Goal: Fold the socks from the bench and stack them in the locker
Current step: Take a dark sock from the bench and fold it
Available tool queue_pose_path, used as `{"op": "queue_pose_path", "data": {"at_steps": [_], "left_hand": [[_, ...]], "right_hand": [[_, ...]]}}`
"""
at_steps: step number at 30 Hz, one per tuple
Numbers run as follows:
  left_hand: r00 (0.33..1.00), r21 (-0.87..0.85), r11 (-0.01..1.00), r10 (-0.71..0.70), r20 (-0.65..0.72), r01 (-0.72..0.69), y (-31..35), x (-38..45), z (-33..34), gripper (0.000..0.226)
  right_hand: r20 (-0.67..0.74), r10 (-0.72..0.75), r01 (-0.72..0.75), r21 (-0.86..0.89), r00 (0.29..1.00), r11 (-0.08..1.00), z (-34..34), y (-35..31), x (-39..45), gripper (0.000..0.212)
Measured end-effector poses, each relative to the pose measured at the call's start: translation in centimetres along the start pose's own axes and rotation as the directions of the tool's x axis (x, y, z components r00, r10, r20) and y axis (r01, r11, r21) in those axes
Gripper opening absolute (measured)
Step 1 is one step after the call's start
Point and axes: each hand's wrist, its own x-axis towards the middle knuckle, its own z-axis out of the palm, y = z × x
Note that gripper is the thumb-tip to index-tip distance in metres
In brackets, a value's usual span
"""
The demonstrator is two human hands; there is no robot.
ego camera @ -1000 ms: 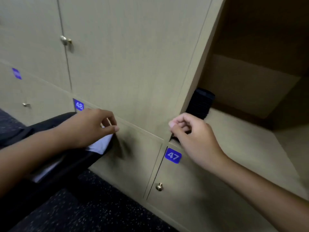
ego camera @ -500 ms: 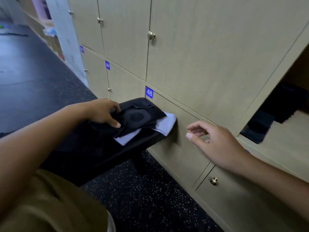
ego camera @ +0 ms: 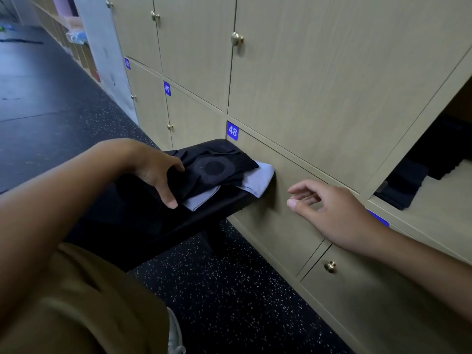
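My left hand [ego camera: 155, 172] grasps the black sock [ego camera: 204, 172] lying over a grey sock [ego camera: 258, 178] on the table [ego camera: 199, 221]; right hand [ego camera: 329, 210], released, hovers beside the table's end.

Black socks [ego camera: 212, 169] lie on pale-blue ones [ego camera: 258, 178] (bench end [ego camera: 217, 208]) — more dark socks [ego camera: 406, 182] in locker [ego camera: 434, 200].

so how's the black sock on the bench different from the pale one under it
The black sock lies on top, showing a round grey patch; the pale sock is plain light grey-blue and mostly covered. The left hand grips the black sock; nothing touches the pale one. Both lie flat at the end of the bench.
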Motion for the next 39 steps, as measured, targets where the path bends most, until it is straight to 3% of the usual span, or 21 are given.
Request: {"op": "queue_pose_path", "data": {"at_steps": [6,14,24,34,39], "left_hand": [[0.987,0.114,0.991,-0.046,-0.153,0.064,1.0,0.6,0.6,0.087],[0.965,0.133,0.991,0.066,-0.255,-0.033,0.9,0.3,0.3,0.026],[0.815,-0.118,0.936,0.221,-0.536,-0.331,2.7,-3.5,-1.8,0.019],[0.675,-0.194,0.81,0.299,-0.674,-0.553,5.4,-5.0,-2.5,0.016],[0.668,-0.244,0.758,0.316,-0.673,-0.605,5.5,-6.3,-2.9,0.012]], "right_hand": [[0.003,-0.002,0.002,-0.021,1.0,1.0,0.0,0.4,0.0,0.019],[0.005,-0.006,0.006,-0.055,1.0,0.998,-0.2,0.5,-0.2,0.018],[-0.03,0.009,-0.01,-0.022,1.0,1.0,-1.2,-0.1,-0.4,0.013],[-0.089,0.002,0.011,0.144,0.996,0.99,-1.5,-2.1,-0.4,0.014],[-0.079,-0.01,0.027,0.219,0.997,0.975,-0.8,-3.2,-0.6,0.016]]}}
